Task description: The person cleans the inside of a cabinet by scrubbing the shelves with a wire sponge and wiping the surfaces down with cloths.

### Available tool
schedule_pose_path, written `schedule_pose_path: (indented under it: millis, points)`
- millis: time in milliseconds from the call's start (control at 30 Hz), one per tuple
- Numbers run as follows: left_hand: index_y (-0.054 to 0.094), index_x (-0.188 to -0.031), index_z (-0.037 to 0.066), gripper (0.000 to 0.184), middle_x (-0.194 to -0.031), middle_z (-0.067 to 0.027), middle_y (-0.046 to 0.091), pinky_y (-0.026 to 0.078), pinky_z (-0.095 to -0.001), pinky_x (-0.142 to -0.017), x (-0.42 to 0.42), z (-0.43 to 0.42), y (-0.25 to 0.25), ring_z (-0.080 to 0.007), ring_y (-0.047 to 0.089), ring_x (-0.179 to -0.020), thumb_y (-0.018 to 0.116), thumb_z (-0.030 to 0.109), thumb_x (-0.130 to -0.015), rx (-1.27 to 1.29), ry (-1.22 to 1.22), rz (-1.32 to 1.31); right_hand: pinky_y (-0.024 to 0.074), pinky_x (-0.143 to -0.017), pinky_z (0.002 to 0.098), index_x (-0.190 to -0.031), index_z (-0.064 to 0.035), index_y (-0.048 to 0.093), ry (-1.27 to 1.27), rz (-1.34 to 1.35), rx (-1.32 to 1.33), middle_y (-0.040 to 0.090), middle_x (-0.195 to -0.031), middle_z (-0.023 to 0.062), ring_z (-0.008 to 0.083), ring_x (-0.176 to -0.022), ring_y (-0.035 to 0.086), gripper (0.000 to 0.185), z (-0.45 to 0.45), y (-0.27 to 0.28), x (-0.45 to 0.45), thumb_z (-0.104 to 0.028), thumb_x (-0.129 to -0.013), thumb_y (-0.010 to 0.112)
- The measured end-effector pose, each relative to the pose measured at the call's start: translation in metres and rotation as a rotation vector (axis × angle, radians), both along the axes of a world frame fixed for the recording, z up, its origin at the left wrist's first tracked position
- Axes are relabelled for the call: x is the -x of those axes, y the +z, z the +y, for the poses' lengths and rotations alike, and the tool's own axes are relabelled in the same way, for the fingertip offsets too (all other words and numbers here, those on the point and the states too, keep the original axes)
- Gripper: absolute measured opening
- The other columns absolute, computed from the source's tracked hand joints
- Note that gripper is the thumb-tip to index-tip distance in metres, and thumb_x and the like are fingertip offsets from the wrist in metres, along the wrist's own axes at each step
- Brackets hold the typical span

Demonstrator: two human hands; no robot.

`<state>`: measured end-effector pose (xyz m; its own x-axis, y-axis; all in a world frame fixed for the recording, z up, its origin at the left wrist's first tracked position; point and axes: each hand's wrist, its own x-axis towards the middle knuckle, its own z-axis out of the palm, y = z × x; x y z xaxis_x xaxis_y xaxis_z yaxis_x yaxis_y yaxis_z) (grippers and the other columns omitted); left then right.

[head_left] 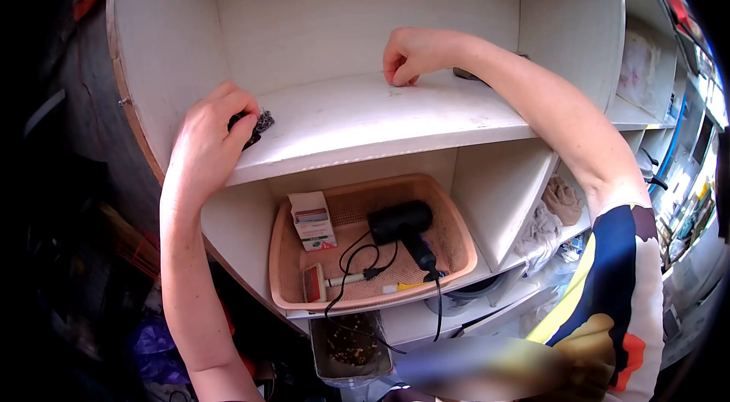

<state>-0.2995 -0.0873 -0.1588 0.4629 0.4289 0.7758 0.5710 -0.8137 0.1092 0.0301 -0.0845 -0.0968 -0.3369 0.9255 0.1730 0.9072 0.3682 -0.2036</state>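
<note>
A white shelf board (342, 124) spans the upper cabinet compartment. At its left end my left hand (217, 136) is closed on a small black speckled item (264, 122), which pokes out past the fingers. Further right and deeper on the board, my right hand (414, 56) is closed, its fingertips pinched together and touching the surface; whatever they may hold is too small to make out. A dark object (468, 75) lies behind my right forearm, mostly hidden by it.
Below, a pink basket (372, 301) holds a black hair dryer (401, 222) with its cord, a white box (312, 228) and a brush (314, 282). Crumpled cloths (540, 238) lie in the compartment to the right. A container (351, 371) stands underneath.
</note>
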Motion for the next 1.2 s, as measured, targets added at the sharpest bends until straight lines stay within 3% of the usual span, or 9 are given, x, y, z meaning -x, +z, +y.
schedule_pose_path:
  millis: [300, 400, 500, 700, 767, 1000, 1067, 1200]
  points:
    - [0.063, -0.093, -0.003, 0.015, -0.094, -0.0154, 0.062, 0.048, -0.0394, -0.080, 0.000, -0.003, 0.000, -0.0349, 0.060, -0.087, 0.055, 0.006, -0.086, 0.026, 0.009, -0.014, 0.0472, -0.063, 0.0314, -0.072, 0.0003, 0.060, -0.060, -0.237, -0.025, 0.061, -0.066, 0.0067, 0.0155, -0.065, 0.059, 0.008, 0.003, -0.001, 0.009, -0.005, -0.078, 0.059]
    - [0.063, -0.093, -0.003, 0.015, -0.094, -0.0154, 0.062, 0.048, -0.0394, -0.080, 0.000, -0.001, -0.001, -0.0350, 0.060, -0.087, 0.055, 0.007, -0.087, 0.012, 0.001, -0.017, 0.0469, -0.063, 0.0313, -0.073, -0.0001, 0.059, -0.060, -0.219, -0.009, 0.061, -0.066, 0.0059, 0.0155, -0.065, 0.058, 0.008, 0.000, -0.001, 0.007, -0.006, -0.077, 0.057]
    - [0.064, -0.093, -0.003, 0.015, -0.094, -0.0154, 0.063, 0.048, -0.0396, -0.080, 0.001, -0.001, 0.000, -0.0349, 0.060, -0.088, 0.055, 0.007, -0.087, 0.025, 0.001, -0.013, 0.0511, -0.069, 0.0312, -0.072, 0.0005, 0.059, -0.059, -0.037, 0.034, 0.063, -0.072, 0.0072, 0.0167, -0.071, 0.064, 0.009, -0.001, -0.001, 0.002, -0.007, -0.077, 0.059]
    - [0.064, -0.093, -0.003, 0.015, -0.095, -0.0151, 0.063, 0.048, -0.0396, -0.081, 0.000, -0.002, 0.000, -0.0348, 0.061, -0.089, 0.055, 0.007, -0.087, 0.029, 0.001, -0.020, 0.0541, -0.069, 0.0301, -0.082, 0.0025, 0.066, -0.047, 0.049, 0.066, 0.068, -0.079, 0.0098, 0.0177, -0.080, 0.069, 0.009, -0.008, 0.005, 0.002, -0.006, -0.080, 0.062]
    - [0.064, -0.093, -0.003, 0.015, -0.095, -0.0151, 0.063, 0.048, -0.0396, -0.081, 0.000, -0.002, 0.000, -0.0348, 0.061, -0.089, 0.055, 0.007, -0.088, 0.022, -0.006, -0.020, 0.0551, -0.067, 0.0299, -0.080, 0.0045, 0.064, -0.065, -0.078, 0.044, 0.066, -0.076, 0.0088, 0.0169, -0.072, 0.068, 0.009, -0.011, 0.006, 0.009, -0.004, -0.080, 0.063]
    - [0.064, -0.093, -0.003, 0.014, -0.094, -0.0155, 0.063, 0.048, -0.0394, -0.079, 0.001, 0.001, -0.002, -0.0348, 0.060, -0.087, 0.055, 0.007, -0.087, 0.006, -0.030, -0.022, 0.0552, -0.065, 0.0307, -0.076, 0.0051, 0.063, -0.105, -0.181, 0.074, 0.066, -0.073, 0.0094, 0.0177, -0.072, 0.069, 0.008, -0.001, 0.011, 0.018, -0.002, -0.077, 0.063]
    - [0.060, -0.092, -0.003, 0.011, -0.091, -0.0133, 0.059, 0.046, -0.0333, -0.078, 0.002, 0.004, -0.003, -0.0282, 0.058, -0.081, 0.055, 0.005, -0.086, 0.002, -0.034, -0.028, 0.0554, -0.066, 0.0308, -0.075, 0.0052, 0.062, -0.130, -0.203, 0.085, 0.065, -0.072, 0.0094, 0.0181, -0.071, 0.069, 0.006, -0.002, 0.013, 0.022, -0.001, -0.076, 0.062]
    - [0.060, -0.091, -0.003, 0.010, -0.091, -0.0133, 0.060, 0.046, -0.0332, -0.078, 0.002, 0.004, -0.002, -0.0281, 0.058, -0.081, 0.055, 0.004, -0.086, -0.004, -0.037, -0.027, 0.0551, -0.066, 0.0318, -0.073, 0.0045, 0.061, -0.115, -0.256, 0.119, 0.065, -0.072, 0.0095, 0.0187, -0.073, 0.069, 0.007, 0.004, 0.016, 0.025, -0.002, -0.074, 0.062]
